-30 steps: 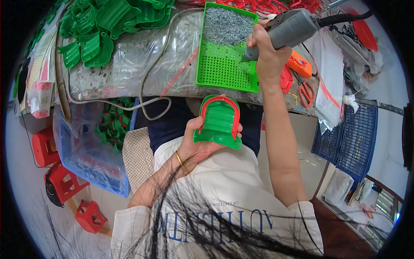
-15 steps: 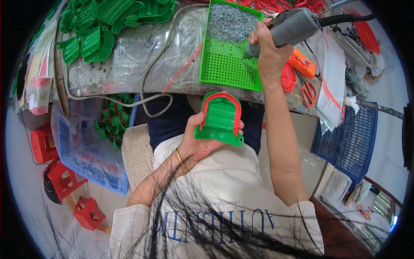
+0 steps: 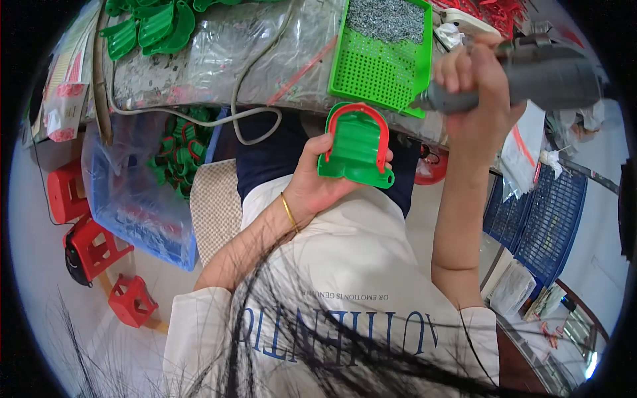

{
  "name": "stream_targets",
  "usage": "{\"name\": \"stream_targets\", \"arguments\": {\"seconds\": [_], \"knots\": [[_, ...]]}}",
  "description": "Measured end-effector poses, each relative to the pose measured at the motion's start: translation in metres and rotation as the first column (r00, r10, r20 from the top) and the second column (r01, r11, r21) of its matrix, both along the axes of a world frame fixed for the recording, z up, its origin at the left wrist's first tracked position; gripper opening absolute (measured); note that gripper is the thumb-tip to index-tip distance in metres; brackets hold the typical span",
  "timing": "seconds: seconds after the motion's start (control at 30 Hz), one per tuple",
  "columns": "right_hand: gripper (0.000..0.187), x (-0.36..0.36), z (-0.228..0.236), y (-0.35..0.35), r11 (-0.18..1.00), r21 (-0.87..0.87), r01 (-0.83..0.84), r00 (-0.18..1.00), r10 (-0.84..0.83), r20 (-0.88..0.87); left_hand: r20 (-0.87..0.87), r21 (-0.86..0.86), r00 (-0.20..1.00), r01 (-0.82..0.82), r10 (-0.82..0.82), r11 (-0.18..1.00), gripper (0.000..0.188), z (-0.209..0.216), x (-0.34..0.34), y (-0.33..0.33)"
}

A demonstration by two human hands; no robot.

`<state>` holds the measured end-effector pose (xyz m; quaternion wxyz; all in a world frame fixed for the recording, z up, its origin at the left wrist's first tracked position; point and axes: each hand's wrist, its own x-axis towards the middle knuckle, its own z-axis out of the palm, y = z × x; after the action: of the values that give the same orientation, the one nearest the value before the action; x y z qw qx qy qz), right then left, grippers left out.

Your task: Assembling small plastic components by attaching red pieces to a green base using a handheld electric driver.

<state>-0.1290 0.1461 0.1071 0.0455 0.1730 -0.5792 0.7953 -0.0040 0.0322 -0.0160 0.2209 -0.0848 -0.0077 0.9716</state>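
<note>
My left hand (image 3: 310,174) grips a green plastic part (image 3: 358,142) in front of my lap, thumb on its left side and fingertips showing at its right. A red U-shaped piece (image 3: 357,107) lies along the part's upper rim, its two ends pointing down toward me. Higher and to the right, my right hand (image 3: 481,86) is wrapped round a grey electric screwdriver (image 3: 551,76), smeared by motion. The screwdriver's tip points left, beside the near right corner of a green perforated tray (image 3: 375,74). Small silvery screws (image 3: 388,20) fill the tray's far end.
Similar green parts (image 3: 159,30) pile up at the bench's far left. A grey cable (image 3: 239,99) loops over the bench's front edge. Below left stands a blue crate (image 3: 142,229) with green and red pieces, beside red stools (image 3: 99,245). Red pieces (image 3: 494,13) lie at the back right.
The screwdriver has swung from over the tray to its near right corner, turning more level. The bench sits higher in view. My left hand still holds the green part with the red piece.
</note>
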Motion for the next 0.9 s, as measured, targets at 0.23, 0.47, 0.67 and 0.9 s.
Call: {"name": "stream_targets", "arguments": {"seconds": [0.23, 0.47, 0.67, 0.9], "knots": [[0.019, 0.048, -0.006, 0.008, 0.987, 0.074, -0.144, 0.988, 0.139, 0.061, 0.028, -0.016, 1.0, 0.003, -0.003, 1.0, 0.068, 0.005, 0.005, 0.0], [0.019, 0.059, -0.006, 0.012, 0.985, 0.064, -0.161, 0.983, 0.154, 0.098, 0.051, -0.051, 0.998, -0.023, 0.025, 0.998, 0.067, 0.009, 0.007, 0.001], [0.018, 0.062, -0.008, 0.011, 0.987, 0.098, -0.124, 0.99, 0.117, 0.077, 0.064, -0.048, 0.998, -0.012, 0.015, 0.999, 0.065, 0.006, 0.009, 0.002], [0.015, 0.065, -0.01, 0.01, 0.98, 0.155, -0.121, 0.993, 0.119, 0.028, 0.007, -0.052, 1.0, -0.017, 0.017, 0.999, 0.065, -0.001, 0.01, 0.003]]}}
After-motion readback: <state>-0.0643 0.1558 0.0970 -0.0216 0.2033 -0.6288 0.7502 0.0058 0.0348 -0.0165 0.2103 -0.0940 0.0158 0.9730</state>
